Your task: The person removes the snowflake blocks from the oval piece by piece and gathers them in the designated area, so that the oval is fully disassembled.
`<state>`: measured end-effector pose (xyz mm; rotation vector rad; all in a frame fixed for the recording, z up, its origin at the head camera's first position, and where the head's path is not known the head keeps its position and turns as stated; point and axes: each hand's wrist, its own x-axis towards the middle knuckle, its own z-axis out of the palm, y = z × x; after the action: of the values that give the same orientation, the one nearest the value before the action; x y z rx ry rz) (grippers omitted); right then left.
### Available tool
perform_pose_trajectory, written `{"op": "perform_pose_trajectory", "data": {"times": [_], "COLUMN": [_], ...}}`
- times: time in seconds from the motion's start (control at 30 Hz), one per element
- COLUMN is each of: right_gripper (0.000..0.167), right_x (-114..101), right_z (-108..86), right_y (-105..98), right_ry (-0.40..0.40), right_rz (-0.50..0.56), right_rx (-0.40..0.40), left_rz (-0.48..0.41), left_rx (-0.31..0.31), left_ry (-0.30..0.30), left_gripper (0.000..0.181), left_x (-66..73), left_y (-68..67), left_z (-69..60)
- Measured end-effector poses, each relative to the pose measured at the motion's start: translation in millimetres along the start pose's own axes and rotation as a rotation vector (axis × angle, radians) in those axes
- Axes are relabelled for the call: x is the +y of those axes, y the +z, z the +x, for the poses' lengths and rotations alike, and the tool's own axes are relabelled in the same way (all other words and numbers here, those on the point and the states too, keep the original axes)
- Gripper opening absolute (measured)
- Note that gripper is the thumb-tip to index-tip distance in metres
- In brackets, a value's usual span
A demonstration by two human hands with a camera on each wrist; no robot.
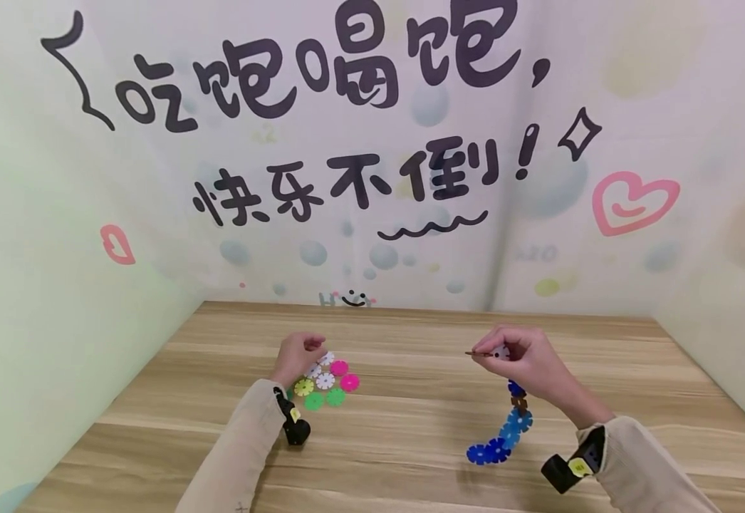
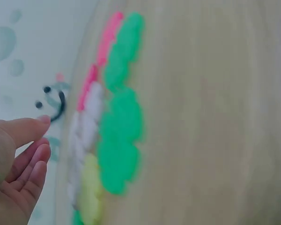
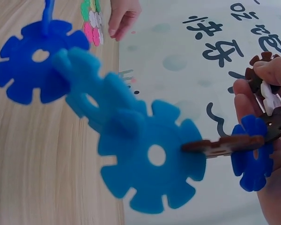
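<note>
My right hand (image 1: 533, 360) pinches the top end of a chain of slotted plastic snowflake discs (image 1: 511, 430). Brown and white discs (image 3: 270, 99) sit at the fingertips, partly hidden by the thumb. Below them the chain hangs in a curve: a dark blue disc (image 3: 253, 164), a brown disc (image 3: 220, 146), light blue discs (image 3: 173, 185), then dark blue ones (image 3: 18, 77). Over the far edge of a group of loose discs (image 1: 325, 381) hovers my left hand (image 1: 298, 355). Its thumb and fingers (image 2: 25, 133) are loosely bent, with nothing seen between them.
White, pink (image 1: 350, 382), yellow (image 1: 304, 387) and green discs (image 1: 314, 400) lie close together on the wooden table (image 1: 398, 427). A printed cloth (image 1: 347, 263) with writing stands along the table's back edge, and pale walls flank both sides.
</note>
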<state>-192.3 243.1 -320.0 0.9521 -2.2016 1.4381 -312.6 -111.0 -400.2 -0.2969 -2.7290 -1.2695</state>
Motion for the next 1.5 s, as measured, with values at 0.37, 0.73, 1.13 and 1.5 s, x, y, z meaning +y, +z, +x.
{"op": "perform_pose_trajectory", "data": {"times": [0.37, 0.73, 1.13, 1.5], "right_gripper": [0.018, 0.014, 0.017, 0.015], "right_x": [-2.3, -5.5, -0.3, 0.2], "right_z": [3.3, 8.5, 11.5, 11.3], "right_y": [8.1, 19.1, 33.9, 38.6], "right_ry": [-0.008, -0.024, -0.053, -0.02], "right_rz": [0.024, 0.075, 0.125, 0.159], "right_rx": [-0.048, -0.081, -0.151, -0.192], "left_rz": [-0.198, -0.411, -0.437, -0.464], "left_rx": [-0.013, -0.18, -0.258, -0.165], "left_ry": [0.254, 0.512, 0.574, 0.637], "left_gripper": [0.024, 0.021, 0.02, 0.009], "left_x": [59.6, 138.7, 164.3, 160.4], "left_y": [1.6, 6.1, 23.7, 33.3], "left_z": [-15.5, -66.5, -89.8, -87.1]}}
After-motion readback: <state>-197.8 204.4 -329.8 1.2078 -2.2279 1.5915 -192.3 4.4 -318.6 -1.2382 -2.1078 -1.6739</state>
